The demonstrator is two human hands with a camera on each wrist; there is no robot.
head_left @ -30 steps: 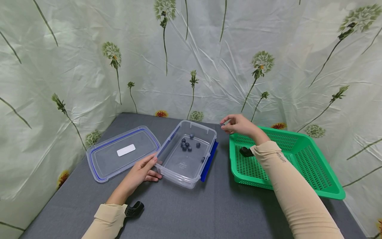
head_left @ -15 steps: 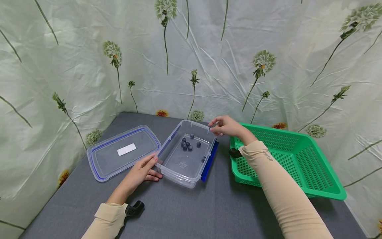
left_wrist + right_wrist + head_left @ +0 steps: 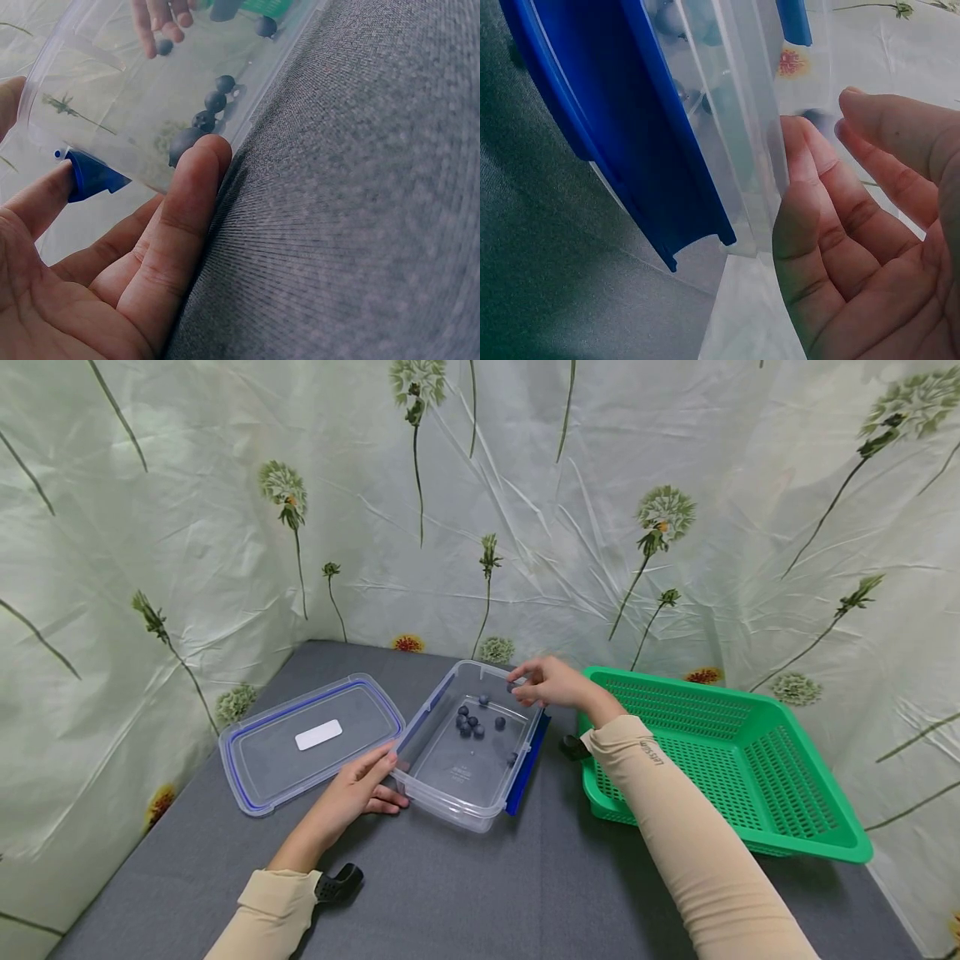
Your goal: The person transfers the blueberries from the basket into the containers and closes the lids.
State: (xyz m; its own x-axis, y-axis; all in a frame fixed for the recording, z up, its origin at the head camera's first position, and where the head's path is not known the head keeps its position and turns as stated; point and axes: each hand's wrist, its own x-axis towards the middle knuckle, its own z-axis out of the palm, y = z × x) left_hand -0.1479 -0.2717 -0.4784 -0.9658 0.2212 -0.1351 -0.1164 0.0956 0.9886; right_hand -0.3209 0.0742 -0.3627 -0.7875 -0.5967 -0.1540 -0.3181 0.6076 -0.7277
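Observation:
A clear plastic food container point(image 3: 442, 807) with a blue latch point(image 3: 528, 766) sits on the grey cloth, several blueberries point(image 3: 467, 724) on its floor. My left hand point(image 3: 360, 785) holds its near left corner, thumb at the rim and fingers against the outer wall; in the left wrist view a finger touches a blue latch point(image 3: 94, 178). Over the far right corner, my right hand point(image 3: 553, 685) has a single blueberry point(image 3: 512, 687) at its fingertips. In the right wrist view that blueberry point(image 3: 817, 118) looks blurred, between spread fingertips.
The container's clear lid point(image 3: 262, 768), with a blue seal and a white label, lies flat at the left. A green perforated basket point(image 3: 787, 752) stands at the right, under the right forearm. Flower-printed sheeting point(image 3: 525, 527) rises behind the grey tabletop point(image 3: 480, 902).
My right hand has moved left from beside the green basket to over the container's far right corner, carrying the blueberry. The left hand keeps its place on the container.

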